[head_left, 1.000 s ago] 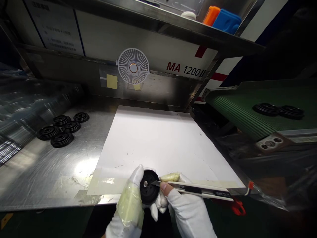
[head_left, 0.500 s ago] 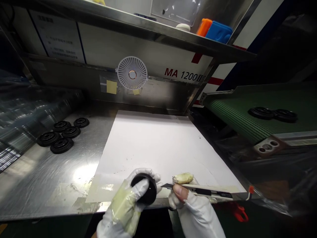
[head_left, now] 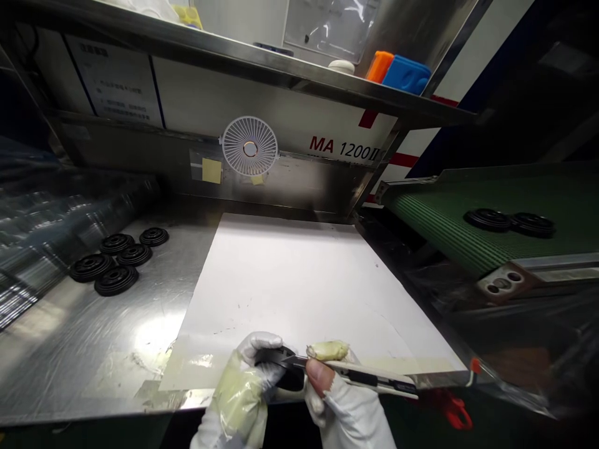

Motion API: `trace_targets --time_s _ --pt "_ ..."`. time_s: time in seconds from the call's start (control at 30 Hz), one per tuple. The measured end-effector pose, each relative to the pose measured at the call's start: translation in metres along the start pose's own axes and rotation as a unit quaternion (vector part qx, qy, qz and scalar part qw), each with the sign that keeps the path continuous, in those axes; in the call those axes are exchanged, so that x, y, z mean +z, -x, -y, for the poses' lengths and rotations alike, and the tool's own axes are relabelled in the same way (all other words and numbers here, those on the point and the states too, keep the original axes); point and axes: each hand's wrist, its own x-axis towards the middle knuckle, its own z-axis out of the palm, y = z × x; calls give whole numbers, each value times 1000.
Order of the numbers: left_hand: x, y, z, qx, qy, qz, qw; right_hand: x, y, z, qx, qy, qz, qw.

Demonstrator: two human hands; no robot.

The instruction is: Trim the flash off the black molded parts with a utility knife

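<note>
– Knife (head_left: 369, 378) first: where does it sit against the hand?
– It lies in the right hand (head_left: 349, 408), pinched near the blade end between the thumb and a taped forefinger. The handle sticks out beyond the palm, over the near edge of the sheet (head_left: 299, 280).
– Which way does it point?
– The long axis runs nearly along that near edge. The blade points left, and the handle trails right and slightly toward the person. The tip meets the disc (head_left: 286, 373).
– And the disc?
– It is black and seen almost edge-on at the sheet's near edge. The left hand (head_left: 241, 393) is closed around it, with gloved fingers curled over the top.
– So both hands are full?
– Yes, the left grips the disc and the right grips the knife, and the two nearly touch.
– Anything else around the sheet?
– A cluster of black discs (head_left: 116, 259) rests on the steel to its left. To its right is a green belt (head_left: 435, 209), well apart, carrying a pair of discs (head_left: 510, 221). Beyond its far edge hangs a small white fan (head_left: 249, 146).
</note>
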Motion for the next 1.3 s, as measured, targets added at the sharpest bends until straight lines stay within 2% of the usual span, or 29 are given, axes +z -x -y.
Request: trace_targets --time_s 0.2,0.4,0.53,0.77,0.9,0.97,1.07,1.2,1.3 --pt "-2 -1 0 26 -19 -4 999 2 7 1 -20 -8 -28 999" --pt "4 4 0 19 -6 -11 1000 -2 10 2 -12 3 0 1000" --pt "9 7 -2 23 8 -9 1000 -3 9 3 -11 5 -6 1000" --pt "3 3 1 15 -10 6 1000 -5 11 8 8 8 25 1000" --pt "-5 0 3 -40 -3 54 998 -13 9 16 39 65 102 992" --pt "-8 0 4 -49 -18 95 994 -17 6 21 34 71 102 992" --pt "-7 0 4 -40 -38 120 991 -20 1 25 16 70 97 993" --pt "-1 3 3 -63 -21 175 982 -22 -1 23 21 77 125 989" --pt "0 4 4 -71 -17 178 981 -24 -1 22 32 84 124 988"
